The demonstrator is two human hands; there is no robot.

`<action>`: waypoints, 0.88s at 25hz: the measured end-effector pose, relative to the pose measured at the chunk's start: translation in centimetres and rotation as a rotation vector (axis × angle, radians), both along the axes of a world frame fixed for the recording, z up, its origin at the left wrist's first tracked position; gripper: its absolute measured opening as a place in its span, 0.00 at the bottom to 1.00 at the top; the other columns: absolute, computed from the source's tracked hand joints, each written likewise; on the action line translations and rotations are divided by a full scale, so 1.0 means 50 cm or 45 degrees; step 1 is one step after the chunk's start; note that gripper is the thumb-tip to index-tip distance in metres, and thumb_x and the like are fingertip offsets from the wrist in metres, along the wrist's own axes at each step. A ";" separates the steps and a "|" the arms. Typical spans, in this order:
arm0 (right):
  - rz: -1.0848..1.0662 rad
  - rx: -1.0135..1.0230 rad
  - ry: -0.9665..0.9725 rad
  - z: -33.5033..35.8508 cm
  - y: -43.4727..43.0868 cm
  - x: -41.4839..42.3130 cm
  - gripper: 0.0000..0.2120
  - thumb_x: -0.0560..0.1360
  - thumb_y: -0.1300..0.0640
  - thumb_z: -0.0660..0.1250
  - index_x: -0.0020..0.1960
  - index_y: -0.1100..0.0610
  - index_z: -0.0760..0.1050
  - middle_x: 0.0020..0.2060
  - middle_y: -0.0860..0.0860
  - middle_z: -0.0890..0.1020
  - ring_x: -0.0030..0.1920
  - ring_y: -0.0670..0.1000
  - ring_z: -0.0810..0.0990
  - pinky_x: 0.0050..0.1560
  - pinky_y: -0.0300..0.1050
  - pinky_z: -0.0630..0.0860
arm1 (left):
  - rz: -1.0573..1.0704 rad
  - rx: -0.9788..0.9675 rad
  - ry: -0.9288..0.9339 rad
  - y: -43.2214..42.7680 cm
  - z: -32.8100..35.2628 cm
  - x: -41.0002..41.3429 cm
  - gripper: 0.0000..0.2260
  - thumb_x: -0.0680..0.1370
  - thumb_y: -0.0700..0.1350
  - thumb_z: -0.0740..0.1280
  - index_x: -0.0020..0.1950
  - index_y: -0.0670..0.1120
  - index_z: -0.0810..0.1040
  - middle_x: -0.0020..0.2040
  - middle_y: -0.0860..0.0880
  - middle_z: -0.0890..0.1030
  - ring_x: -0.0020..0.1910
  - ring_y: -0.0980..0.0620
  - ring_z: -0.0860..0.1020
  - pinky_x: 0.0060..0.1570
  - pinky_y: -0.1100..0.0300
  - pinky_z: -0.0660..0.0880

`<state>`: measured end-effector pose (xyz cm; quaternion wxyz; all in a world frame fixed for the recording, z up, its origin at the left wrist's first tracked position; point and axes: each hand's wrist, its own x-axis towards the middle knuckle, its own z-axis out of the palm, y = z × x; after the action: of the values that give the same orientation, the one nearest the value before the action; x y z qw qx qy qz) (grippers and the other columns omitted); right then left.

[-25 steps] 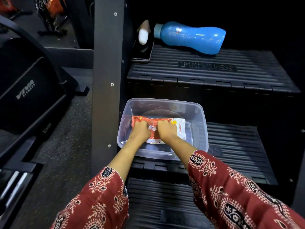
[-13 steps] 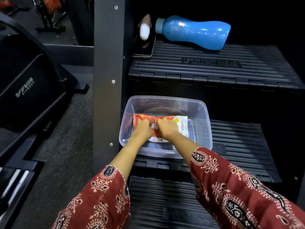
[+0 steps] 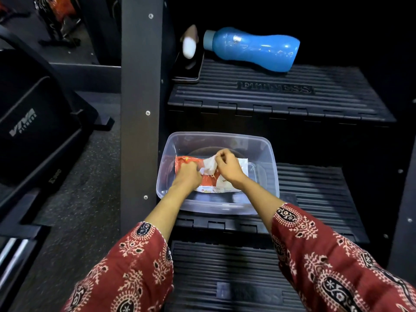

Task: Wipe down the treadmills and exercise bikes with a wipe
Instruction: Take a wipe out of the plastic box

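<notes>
An orange and white pack of wipes (image 3: 184, 162) lies inside a clear plastic tub (image 3: 267, 154) on the middle black step. My left hand (image 3: 188, 174) holds the pack down at its left half, fingers curled on it. My right hand (image 3: 227, 164) pinches a white wipe (image 3: 209, 165) that sticks up out of the pack's middle. Both forearms come in from below in red patterned sleeves.
The tub sits on a stack of ribbed black fitness steps (image 3: 315, 188). On the top step lie a blue water bottle (image 3: 254, 49), a dark phone (image 3: 188, 70) and a small white object (image 3: 189, 49). A grey steel upright (image 3: 140, 109) stands left of the tub. Black gym equipment (image 3: 33, 122) fills the left.
My right hand has lifted up and to the right, drawing a white wipe out of the pack. The left hand stays pressed on the pack.
</notes>
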<state>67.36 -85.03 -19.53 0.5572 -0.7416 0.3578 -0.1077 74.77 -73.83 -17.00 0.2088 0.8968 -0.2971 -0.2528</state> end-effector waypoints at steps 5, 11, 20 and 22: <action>-0.186 0.151 -0.164 -0.003 -0.004 -0.004 0.07 0.81 0.64 0.58 0.46 0.55 0.69 0.39 0.49 0.74 0.41 0.50 0.74 0.37 0.44 0.74 | -0.014 0.000 0.039 0.002 -0.005 0.001 0.05 0.78 0.36 0.61 0.51 0.37 0.76 0.49 0.39 0.78 0.50 0.41 0.76 0.44 0.56 0.71; -0.249 0.084 -0.251 0.038 -0.004 -0.016 0.05 0.80 0.64 0.60 0.48 0.58 0.72 0.40 0.50 0.76 0.41 0.50 0.74 0.30 0.34 0.71 | -0.029 -0.145 0.179 -0.002 0.023 -0.016 0.27 0.72 0.53 0.73 0.66 0.42 0.72 0.59 0.46 0.77 0.58 0.48 0.75 0.55 0.58 0.72; -0.218 0.037 -0.394 0.176 0.006 -0.084 0.07 0.76 0.62 0.69 0.40 0.55 0.74 0.31 0.50 0.77 0.30 0.41 0.75 0.28 0.32 0.69 | 0.180 -0.803 0.364 -0.004 0.136 -0.066 0.04 0.76 0.38 0.69 0.50 0.40 0.81 0.46 0.42 0.83 0.46 0.50 0.79 0.50 0.62 0.78; -0.170 0.025 -0.380 0.207 0.015 -0.106 0.07 0.76 0.59 0.70 0.40 0.57 0.73 0.29 0.51 0.76 0.26 0.39 0.73 0.24 0.31 0.67 | 0.226 -0.880 0.444 -0.002 0.165 -0.082 0.03 0.77 0.37 0.67 0.47 0.40 0.80 0.41 0.43 0.81 0.43 0.48 0.79 0.47 0.57 0.79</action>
<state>62.05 -84.29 -9.20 0.6030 -0.6863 0.3206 -0.2501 70.67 -73.91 -8.76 0.5666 0.7395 -0.2461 -0.2674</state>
